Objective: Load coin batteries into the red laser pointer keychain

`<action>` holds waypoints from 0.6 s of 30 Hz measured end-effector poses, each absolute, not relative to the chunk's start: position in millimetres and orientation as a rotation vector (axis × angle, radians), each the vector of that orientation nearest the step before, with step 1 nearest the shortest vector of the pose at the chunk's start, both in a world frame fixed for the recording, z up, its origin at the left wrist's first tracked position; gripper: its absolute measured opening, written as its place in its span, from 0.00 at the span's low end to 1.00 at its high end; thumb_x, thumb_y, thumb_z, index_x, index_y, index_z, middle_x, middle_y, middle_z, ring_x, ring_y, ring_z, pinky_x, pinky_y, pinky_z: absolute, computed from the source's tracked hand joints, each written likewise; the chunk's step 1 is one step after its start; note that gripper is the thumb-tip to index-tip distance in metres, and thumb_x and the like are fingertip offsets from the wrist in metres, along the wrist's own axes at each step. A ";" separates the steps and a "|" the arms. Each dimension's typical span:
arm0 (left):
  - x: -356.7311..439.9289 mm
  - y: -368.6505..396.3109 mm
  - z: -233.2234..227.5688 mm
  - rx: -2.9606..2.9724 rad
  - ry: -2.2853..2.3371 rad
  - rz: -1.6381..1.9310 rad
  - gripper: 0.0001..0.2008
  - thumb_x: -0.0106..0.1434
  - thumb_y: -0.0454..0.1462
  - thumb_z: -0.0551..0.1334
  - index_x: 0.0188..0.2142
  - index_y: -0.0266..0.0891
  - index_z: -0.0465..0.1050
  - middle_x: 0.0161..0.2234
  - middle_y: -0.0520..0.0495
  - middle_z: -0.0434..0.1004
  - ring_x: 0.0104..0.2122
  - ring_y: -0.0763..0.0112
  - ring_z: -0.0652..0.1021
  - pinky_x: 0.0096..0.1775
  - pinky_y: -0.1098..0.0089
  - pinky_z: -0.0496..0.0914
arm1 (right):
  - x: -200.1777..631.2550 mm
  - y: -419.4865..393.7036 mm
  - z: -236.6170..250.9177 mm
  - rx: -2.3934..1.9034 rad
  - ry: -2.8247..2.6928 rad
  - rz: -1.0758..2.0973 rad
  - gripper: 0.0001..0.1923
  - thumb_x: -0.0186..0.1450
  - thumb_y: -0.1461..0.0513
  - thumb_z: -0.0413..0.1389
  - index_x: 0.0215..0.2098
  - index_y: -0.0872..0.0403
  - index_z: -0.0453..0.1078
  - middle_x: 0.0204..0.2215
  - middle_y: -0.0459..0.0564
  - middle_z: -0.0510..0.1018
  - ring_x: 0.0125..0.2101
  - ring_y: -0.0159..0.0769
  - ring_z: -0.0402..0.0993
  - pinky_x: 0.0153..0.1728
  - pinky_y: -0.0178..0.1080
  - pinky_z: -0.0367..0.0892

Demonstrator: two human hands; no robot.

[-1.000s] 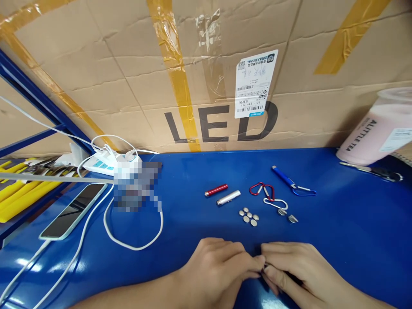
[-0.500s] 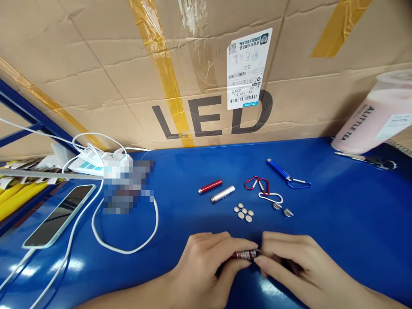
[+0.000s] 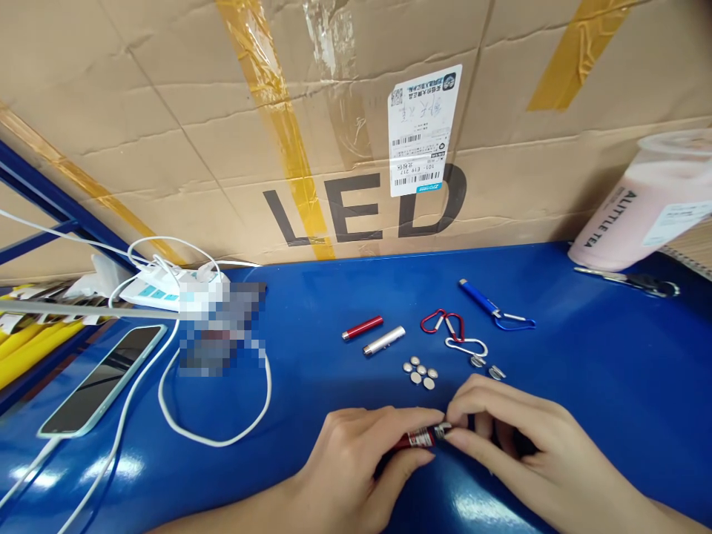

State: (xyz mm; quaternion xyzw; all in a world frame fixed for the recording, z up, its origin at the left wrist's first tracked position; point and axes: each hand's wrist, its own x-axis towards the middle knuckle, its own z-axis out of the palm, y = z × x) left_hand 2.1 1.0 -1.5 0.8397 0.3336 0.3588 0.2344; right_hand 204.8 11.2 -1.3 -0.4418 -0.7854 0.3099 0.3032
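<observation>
My left hand [image 3: 348, 456] is closed around a small red flashlight [image 3: 420, 437] with a printed label, its end pointing right. At that end, my right hand [image 3: 534, 437] pinches a small silver end cap [image 3: 443, 430] between thumb and forefinger. Whether the cap is seated in the tube I cannot tell. Beyond the hands lie several button cells [image 3: 421, 370] in a cluster. Behind them are another red flashlight [image 3: 363, 328] and a silver flashlight [image 3: 384, 340]. To their right rest red carabiners [image 3: 457, 326], a silver carabiner [image 3: 470, 348] and two loose silver caps [image 3: 497, 372].
A blue flashlight with its carabiner [image 3: 479, 298] lies farther back. At right stand a pink drink cup [image 3: 623, 222] and keys [image 3: 628, 280]. A phone [image 3: 103, 382], white cables and a power strip [image 3: 150, 288] occupy the left. A cardboard box [image 3: 222, 148] walls off the back.
My right hand has moved up slightly and its fingers have shifted, so the silver cap now shows at the flashlight's end. The left hand still grips the red tube. The view has tilted slightly.
</observation>
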 end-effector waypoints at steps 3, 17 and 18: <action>1.1 1.8 -2.5 2.323 0.918 0.999 0.13 0.69 0.36 0.54 0.50 0.34 0.69 0.29 0.49 0.78 0.24 0.75 0.76 0.29 0.77 0.70 | 213.6 18.6 -1.6 -1.247 -2.103 0.495 0.14 0.68 0.54 0.47 0.33 0.51 0.68 0.29 0.46 0.75 0.20 0.28 0.71 0.21 0.30 0.66; 1.2 2.7 -1.8 2.291 0.872 1.001 0.11 0.69 0.36 0.54 0.45 0.34 0.71 0.26 0.49 0.78 0.23 0.76 0.77 0.30 0.78 0.73 | 246.5 49.6 4.0 -1.558 -2.245 -0.746 0.26 0.72 0.55 0.32 0.34 0.54 0.69 0.33 0.50 0.76 0.15 0.32 0.68 0.14 0.35 0.55; 1.1 2.5 -1.9 2.289 0.870 1.002 0.11 0.69 0.36 0.54 0.45 0.34 0.71 0.27 0.49 0.78 0.23 0.76 0.77 0.30 0.78 0.73 | 246.6 49.6 3.3 -1.556 -2.262 -0.739 0.26 0.72 0.55 0.32 0.33 0.54 0.69 0.32 0.50 0.75 0.16 0.32 0.68 0.15 0.35 0.56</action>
